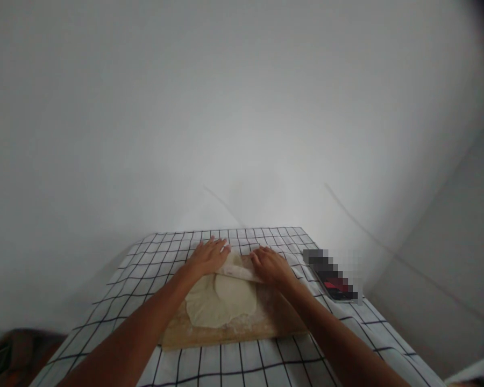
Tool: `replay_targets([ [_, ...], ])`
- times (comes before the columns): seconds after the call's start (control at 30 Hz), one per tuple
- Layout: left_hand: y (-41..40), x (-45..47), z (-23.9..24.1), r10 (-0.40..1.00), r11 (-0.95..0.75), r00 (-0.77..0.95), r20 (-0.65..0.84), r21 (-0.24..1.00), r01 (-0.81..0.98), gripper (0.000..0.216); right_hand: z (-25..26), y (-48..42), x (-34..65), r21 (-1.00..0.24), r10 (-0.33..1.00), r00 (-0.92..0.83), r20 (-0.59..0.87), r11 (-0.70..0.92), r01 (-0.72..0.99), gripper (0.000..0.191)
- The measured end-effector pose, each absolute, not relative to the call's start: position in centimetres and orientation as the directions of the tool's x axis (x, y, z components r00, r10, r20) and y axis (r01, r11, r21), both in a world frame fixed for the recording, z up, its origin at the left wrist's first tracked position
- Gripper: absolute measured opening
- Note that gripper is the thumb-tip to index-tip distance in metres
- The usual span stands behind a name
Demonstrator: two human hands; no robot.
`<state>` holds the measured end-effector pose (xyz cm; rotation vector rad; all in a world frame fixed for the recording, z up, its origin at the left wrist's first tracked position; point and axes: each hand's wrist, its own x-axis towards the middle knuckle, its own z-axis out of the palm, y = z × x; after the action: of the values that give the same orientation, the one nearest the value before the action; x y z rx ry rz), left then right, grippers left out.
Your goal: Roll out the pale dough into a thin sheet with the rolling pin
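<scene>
On board [266, 322], table centre | left hand [207, 257] flat, fingers extended toward 12 o'clock, palm pressing rolling pin [240, 272] | right hand [271, 266] flat on pin, fingers toward 10 o'clock | dough sheet [221, 301] at 6 o'clock of pin | phone [333, 279] at 3 o'clock, blurred, unreadable

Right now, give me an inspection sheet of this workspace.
Surface: table under a white checked cloth.
Job's things: flat dough sheet on a floured wooden board; rolling pin across its far edge.
Clutter: dark flat object right of the board, blurred out.
Hands: left hand and right hand lie flat on the pin, fingers open.
Cables: nothing seen.
Surroundings: plain white wall.
</scene>
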<state>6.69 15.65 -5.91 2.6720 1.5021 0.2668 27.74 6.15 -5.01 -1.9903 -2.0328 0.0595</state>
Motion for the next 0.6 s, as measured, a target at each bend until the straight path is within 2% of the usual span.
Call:
replay_targets([
  [0.07,16.2,6.9,-6.1,0.857,-0.515,0.503,0.113,0.148,0.844,0.056,-4.5,6.4,27.7,-0.249,0.985,0.022,0.171,0.021,0.968,0.055],
  [0.2,15.3,6.8,-6.1,0.865,-0.498,0.479,0.150,0.141,0.855,0.058,-4.0,5.6,27.5,-0.229,0.965,0.027,0.260,0.034,0.973,0.054],
  [0.33,12.8,6.2,-5.7,0.860,-0.495,0.465,0.210,0.121,0.860,0.059,-5.1,3.7,27.4,-0.166,0.955,-0.114,0.274,0.164,0.972,0.047],
  [0.43,10.2,5.7,-5.4,0.832,-0.507,0.470,0.294,0.063,0.859,0.056,-5.9,2.4,27.3,-0.151,0.941,-0.222,0.254,0.265,0.952,0.046],
  [0.6,4.4,4.3,-6.6,0.758,-0.508,0.463,0.459,-0.029,0.861,0.057,-6.7,-1.1,26.6,-0.184,0.945,-0.196,0.260,0.248,0.951,0.058],
])
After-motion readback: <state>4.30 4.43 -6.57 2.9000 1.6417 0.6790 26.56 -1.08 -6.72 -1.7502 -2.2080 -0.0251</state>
